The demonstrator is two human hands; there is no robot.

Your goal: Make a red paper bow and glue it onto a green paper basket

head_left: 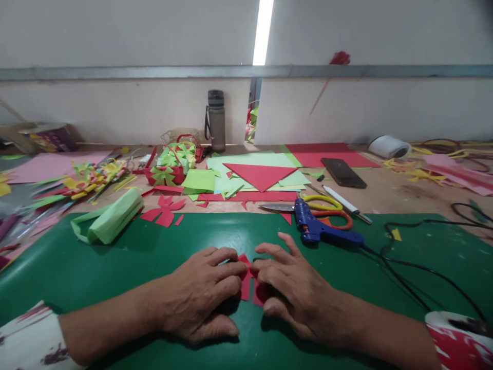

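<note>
A small red paper piece [246, 288] lies on the green cutting mat [115, 267], near its front middle. The left hand [204, 295] and right hand [295, 293] meet over it, fingers bent narrow, tips pinching and pressing its top edge; both cover its sides. The mat is bare to the left and front. To the right, one blue glue gun [319, 229] and its black cord [404, 270] crowd the far edge, scissors [327, 209] just behind. Farther back: one folded green strip [115, 218], one red triangle [260, 174], one phone [342, 172], one bottle [216, 121].
</note>
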